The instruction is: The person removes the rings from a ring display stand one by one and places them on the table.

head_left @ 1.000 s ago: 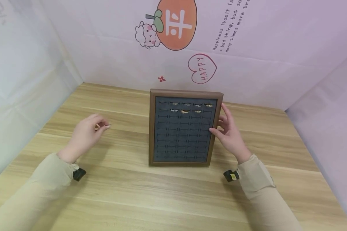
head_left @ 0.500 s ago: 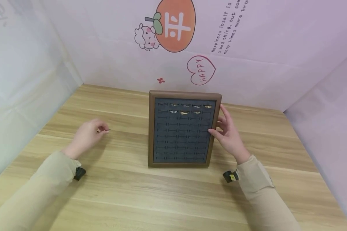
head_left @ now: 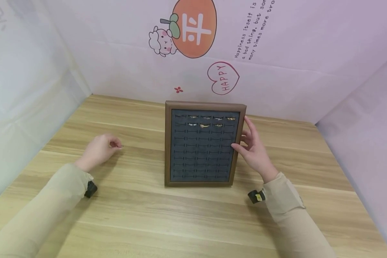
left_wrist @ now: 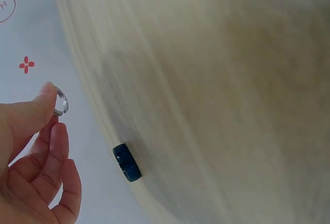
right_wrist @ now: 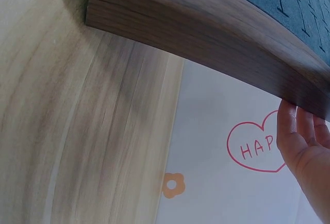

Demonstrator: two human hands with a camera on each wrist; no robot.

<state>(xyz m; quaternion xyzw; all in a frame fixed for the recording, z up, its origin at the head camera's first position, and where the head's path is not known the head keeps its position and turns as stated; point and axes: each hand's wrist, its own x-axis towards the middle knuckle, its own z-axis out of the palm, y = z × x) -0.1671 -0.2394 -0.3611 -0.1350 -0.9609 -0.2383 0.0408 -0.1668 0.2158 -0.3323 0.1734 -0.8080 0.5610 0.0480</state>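
A wood-grain worktop (head_left: 142, 222) meets a pale backdrop (head_left: 122, 68) at its far edge, printed with an orange fruit (head_left: 195, 28), a cartoon sheep (head_left: 162, 42) at left, a red "HAPPY" heart (head_left: 223, 78) and English lettering (head_left: 254, 30) at right.

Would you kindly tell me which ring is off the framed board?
The silvery ring pinched in the left hand; the head view's other rings sit in the framed board, in its top two rows.
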